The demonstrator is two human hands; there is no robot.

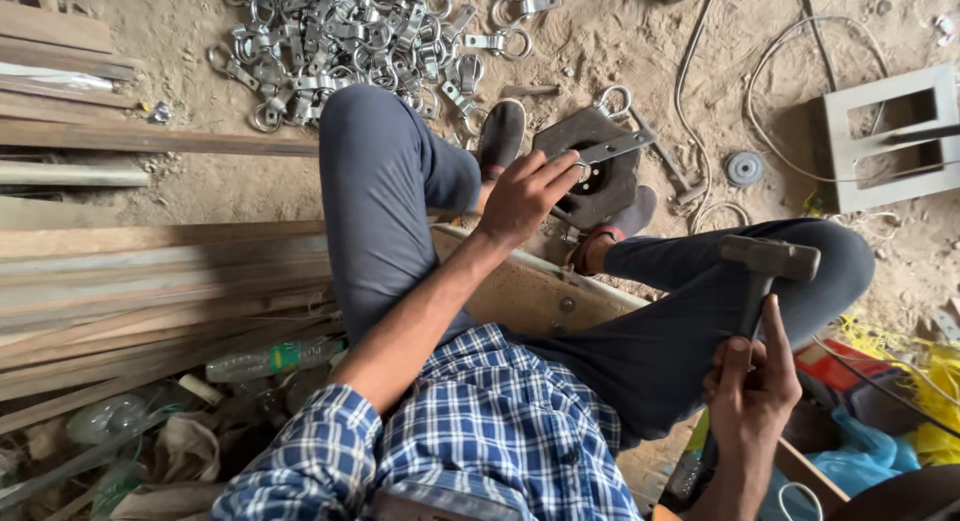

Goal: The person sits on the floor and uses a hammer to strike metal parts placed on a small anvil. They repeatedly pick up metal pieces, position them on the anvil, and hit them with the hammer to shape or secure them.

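Left hand pinches flat steel bracket on die block. Right hand fist-wrapped on hammer handle. Bracket rigid, light; grip tail end, clear of strike zone.

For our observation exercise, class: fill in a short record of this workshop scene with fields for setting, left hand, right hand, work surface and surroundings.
Setting: person seated over a sandy floor
Left hand: left hand holds a flat metal strip with ring
Right hand: right hand grips a hammer, head raised
Work surface: dark metal block between the feet
Surroundings: pile of ring clamps ahead; wooden planks at left; cables at right
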